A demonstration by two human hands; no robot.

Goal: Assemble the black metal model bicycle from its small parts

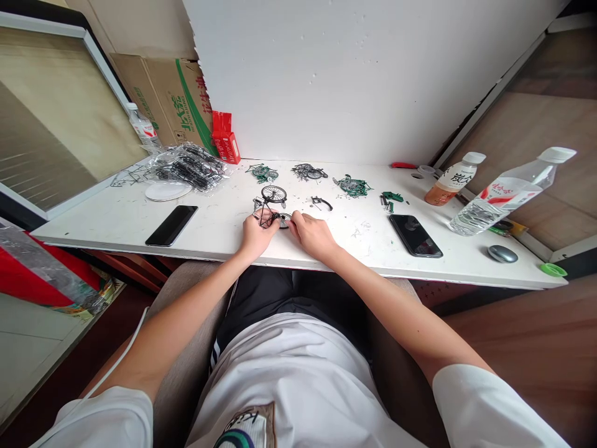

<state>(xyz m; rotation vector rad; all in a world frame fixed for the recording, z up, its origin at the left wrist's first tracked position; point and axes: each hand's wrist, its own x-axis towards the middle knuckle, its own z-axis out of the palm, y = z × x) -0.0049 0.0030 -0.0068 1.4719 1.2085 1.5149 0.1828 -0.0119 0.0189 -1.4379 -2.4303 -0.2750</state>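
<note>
Near the front edge of the white table, a small black model bicycle (273, 194) is between my hands, one spoked wheel pointing away from me and the other close to my fingers. My left hand (258, 235) is closed around its frame. With thumb and fingers pinched, my right hand (311, 233) meets the near wheel from the right; whether a small part sits in that pinch is hidden. Just beyond my right hand lies a loose curved black piece (321, 203). Farther back are green model parts (262, 173), black parts (308, 171) and another green cluster (353, 185).
Phones lie at left (171, 225) and right (415, 235). A plastic bag of black parts (189, 167) rests near a cardboard box (172, 99) and red box (226, 140). At right stand a tea bottle (454, 179), a water bottle (510, 191) and a computer mouse (502, 253).
</note>
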